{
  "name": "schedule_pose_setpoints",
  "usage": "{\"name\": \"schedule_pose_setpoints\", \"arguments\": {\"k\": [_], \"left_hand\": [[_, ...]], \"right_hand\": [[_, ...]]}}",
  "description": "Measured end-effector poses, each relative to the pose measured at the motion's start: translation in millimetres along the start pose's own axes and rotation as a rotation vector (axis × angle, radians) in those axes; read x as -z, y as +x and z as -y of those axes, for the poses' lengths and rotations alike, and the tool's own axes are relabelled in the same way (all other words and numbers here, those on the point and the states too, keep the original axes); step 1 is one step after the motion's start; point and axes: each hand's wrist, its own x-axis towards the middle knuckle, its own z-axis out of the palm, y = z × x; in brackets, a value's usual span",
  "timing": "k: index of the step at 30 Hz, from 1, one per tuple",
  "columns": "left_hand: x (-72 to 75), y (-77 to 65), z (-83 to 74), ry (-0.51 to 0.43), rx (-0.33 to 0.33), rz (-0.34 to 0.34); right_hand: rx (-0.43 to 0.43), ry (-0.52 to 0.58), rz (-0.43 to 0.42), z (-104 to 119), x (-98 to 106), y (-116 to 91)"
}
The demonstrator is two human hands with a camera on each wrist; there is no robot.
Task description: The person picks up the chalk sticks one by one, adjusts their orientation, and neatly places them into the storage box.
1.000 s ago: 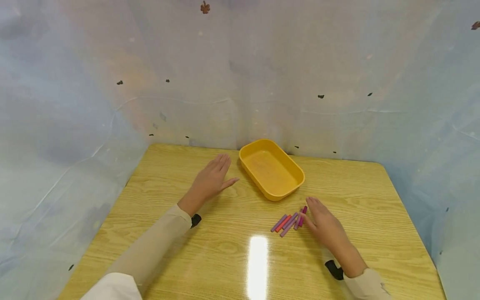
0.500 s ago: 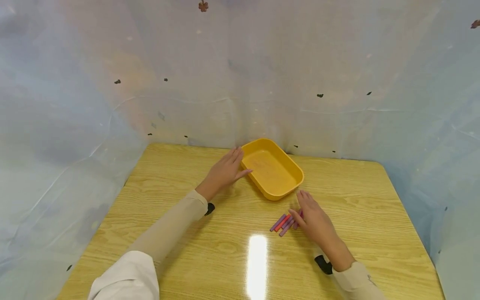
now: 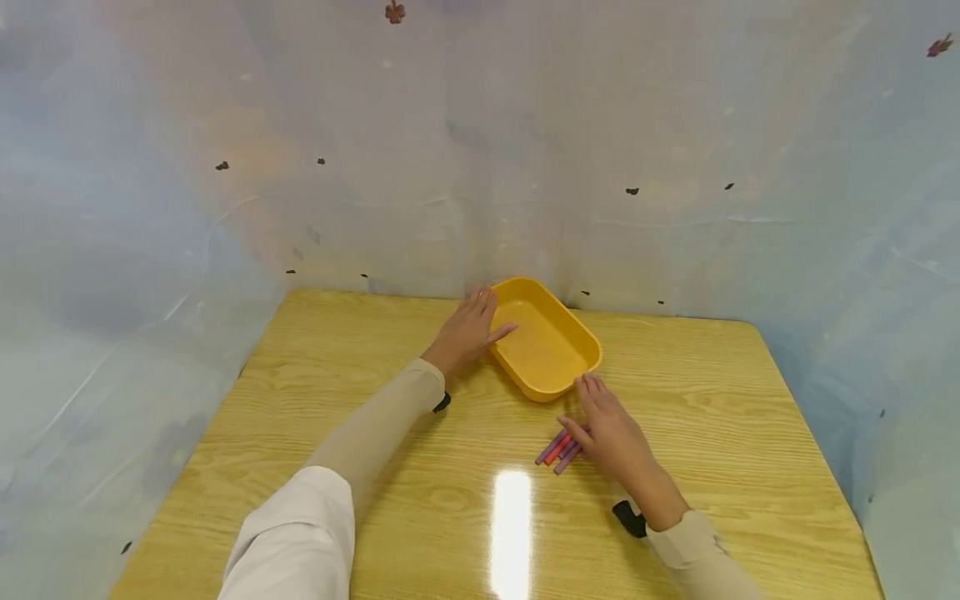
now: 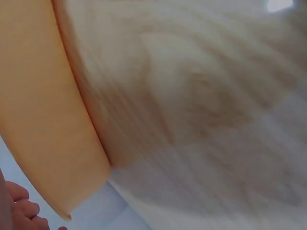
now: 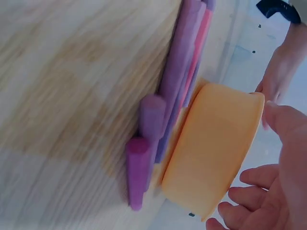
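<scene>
A yellow-orange rectangular tray (image 3: 542, 354) lies at an angle near the table's back edge. My left hand (image 3: 467, 327) is at its left rim, fingers straight, thumb reaching over the inside. In the left wrist view, a few fingertips (image 4: 26, 208) show beside the tray's wall (image 4: 53, 105). My right hand (image 3: 617, 435) hovers over several chalk sticks (image 3: 557, 450), its extended fingertips at the tray's near corner; whether they touch it I cannot tell. Purple, pink and magenta chalk sticks (image 5: 180, 62) lie on the table in the right wrist view, partly hidden by that hand in the head view.
The wood-grain table (image 3: 420, 517) carries a bright light reflection at its front. A pale patterned sheet (image 3: 450, 150) hangs behind the table and along both sides. Black straps (image 3: 628, 518) sit at both wrists.
My left hand has moved right and away from me, to the tray's left rim. My right hand has shifted left and forward over the chalk, toward the tray. Tray and chalk appear unmoved.
</scene>
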Motion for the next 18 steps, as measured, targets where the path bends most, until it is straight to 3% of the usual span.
{"name": "schedule_pose_setpoints", "arguments": {"k": [5, 9, 13, 18], "left_hand": [[-1.6, 7.7, -1.0, -0.07, 0.033, -0.044], [-2.2, 7.4, -2.5, -0.049, 0.079, -0.025], [-1.5, 6.4, -7.2, -0.025, 0.118, 0.009], [-4.8, 6.1, -9.9, -0.033, 0.155, -0.024]], "right_hand": [[-0.06, 0.01, 0.007, 15, -1, 6], [-0.123, 0.033, 0.007, 30, -1, 11], [-0.158, 0.033, -0.055, 38, -4, 13], [-0.214, 0.032, -0.09, 46, -6, 15]]}}
